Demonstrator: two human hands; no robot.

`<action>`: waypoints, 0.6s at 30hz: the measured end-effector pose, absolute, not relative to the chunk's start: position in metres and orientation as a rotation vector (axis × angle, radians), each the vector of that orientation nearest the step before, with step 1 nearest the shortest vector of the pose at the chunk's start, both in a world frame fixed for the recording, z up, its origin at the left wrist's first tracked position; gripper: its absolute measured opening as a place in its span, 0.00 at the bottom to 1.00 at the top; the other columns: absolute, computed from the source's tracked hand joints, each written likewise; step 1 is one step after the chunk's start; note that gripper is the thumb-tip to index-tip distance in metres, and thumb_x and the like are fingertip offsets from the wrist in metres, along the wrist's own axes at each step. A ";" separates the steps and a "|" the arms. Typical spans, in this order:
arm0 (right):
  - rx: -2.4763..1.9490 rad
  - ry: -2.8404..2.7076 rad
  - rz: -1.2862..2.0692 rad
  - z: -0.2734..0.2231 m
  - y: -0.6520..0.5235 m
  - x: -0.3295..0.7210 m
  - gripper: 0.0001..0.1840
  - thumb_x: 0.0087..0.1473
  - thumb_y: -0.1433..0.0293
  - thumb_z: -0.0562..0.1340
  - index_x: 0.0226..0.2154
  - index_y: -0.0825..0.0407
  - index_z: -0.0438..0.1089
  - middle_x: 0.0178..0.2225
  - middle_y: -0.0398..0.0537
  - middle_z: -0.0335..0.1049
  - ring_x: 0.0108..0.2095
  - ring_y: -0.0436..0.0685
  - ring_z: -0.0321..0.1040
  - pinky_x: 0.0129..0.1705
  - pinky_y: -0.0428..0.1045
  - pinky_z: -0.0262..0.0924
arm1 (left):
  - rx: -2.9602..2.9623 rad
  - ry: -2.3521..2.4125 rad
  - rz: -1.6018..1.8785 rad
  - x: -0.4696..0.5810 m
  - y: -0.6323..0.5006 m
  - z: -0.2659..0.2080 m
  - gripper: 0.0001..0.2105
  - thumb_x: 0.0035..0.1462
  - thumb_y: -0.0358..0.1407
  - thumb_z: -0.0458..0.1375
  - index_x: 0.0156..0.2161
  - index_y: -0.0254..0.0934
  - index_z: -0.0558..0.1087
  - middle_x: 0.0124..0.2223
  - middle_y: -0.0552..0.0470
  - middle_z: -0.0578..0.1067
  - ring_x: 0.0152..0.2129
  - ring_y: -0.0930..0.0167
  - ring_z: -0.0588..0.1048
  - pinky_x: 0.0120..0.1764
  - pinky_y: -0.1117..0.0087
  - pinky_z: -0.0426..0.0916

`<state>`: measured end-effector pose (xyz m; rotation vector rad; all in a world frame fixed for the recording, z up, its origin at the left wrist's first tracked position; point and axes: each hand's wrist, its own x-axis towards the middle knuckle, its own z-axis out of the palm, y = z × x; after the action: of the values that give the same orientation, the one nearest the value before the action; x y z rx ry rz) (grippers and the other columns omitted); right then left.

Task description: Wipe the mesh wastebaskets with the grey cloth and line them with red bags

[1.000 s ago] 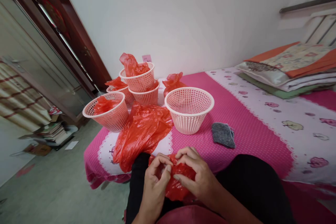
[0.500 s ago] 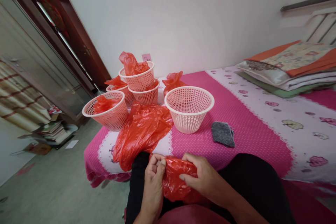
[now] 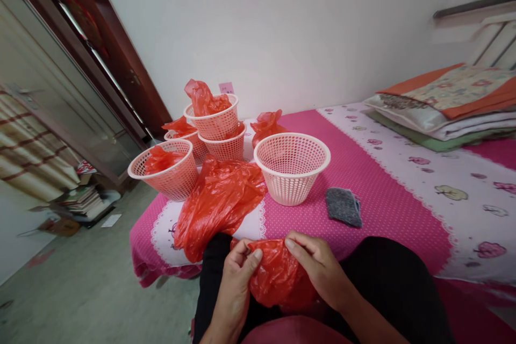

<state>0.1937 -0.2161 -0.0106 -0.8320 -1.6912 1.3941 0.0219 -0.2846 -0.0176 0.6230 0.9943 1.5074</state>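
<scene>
Bedding pile sits R on bed, dk. door L.

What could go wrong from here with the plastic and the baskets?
The red plastic pinched by the left hand and right hand could tear if pulled hard. The red plastic heap reaches the near edge of the bed, so it might slip off. The upper basket appears perched on a lower basket; a bump could topple it.

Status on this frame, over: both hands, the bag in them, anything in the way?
Left hand and right hand pinching upper edge of red plastic bag. Bag wrinkled, spread between them. Perforated plastic basket upright beyond, not blocking the hands.
</scene>
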 end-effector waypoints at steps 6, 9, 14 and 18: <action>-0.843 -1.622 1.348 -0.012 -0.217 0.192 0.26 0.67 0.51 0.56 0.23 0.48 0.55 0.23 0.38 0.50 0.25 0.51 0.49 0.27 0.48 0.48 | 0.570 0.907 1.533 0.022 -0.287 -0.015 0.17 0.51 0.40 0.75 0.33 0.37 0.71 0.32 0.55 0.77 0.29 0.74 0.73 0.37 0.73 0.67; -0.845 -1.653 1.341 -0.009 -0.217 0.193 0.25 0.68 0.53 0.56 0.23 0.48 0.55 0.23 0.38 0.51 0.25 0.51 0.50 0.28 0.48 0.48 | 0.561 0.908 1.540 0.022 -0.288 -0.015 0.19 0.53 0.44 0.74 0.30 0.37 0.69 0.27 0.58 0.72 0.25 0.76 0.69 0.33 0.75 0.63; -0.747 -1.738 1.323 -0.004 -0.221 0.192 0.20 0.67 0.56 0.58 0.29 0.51 0.68 0.27 0.42 0.65 0.30 0.53 0.60 0.34 0.48 0.56 | 0.645 1.021 1.531 0.021 -0.287 -0.016 0.19 0.58 0.48 0.70 0.29 0.36 0.70 0.26 0.59 0.67 0.23 0.77 0.62 0.30 0.75 0.60; -0.729 -1.623 1.398 -0.009 -0.224 0.188 0.24 0.68 0.53 0.58 0.26 0.50 0.64 0.25 0.40 0.61 0.28 0.51 0.56 0.32 0.48 0.54 | 0.665 1.039 1.522 0.023 -0.289 -0.014 0.19 0.59 0.48 0.69 0.29 0.36 0.71 0.28 0.58 0.69 0.25 0.76 0.64 0.33 0.74 0.63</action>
<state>0.1883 -0.2244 -0.0094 -0.7290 -1.6235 1.3977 0.0230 -0.2893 -0.0141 0.6647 1.0388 1.5223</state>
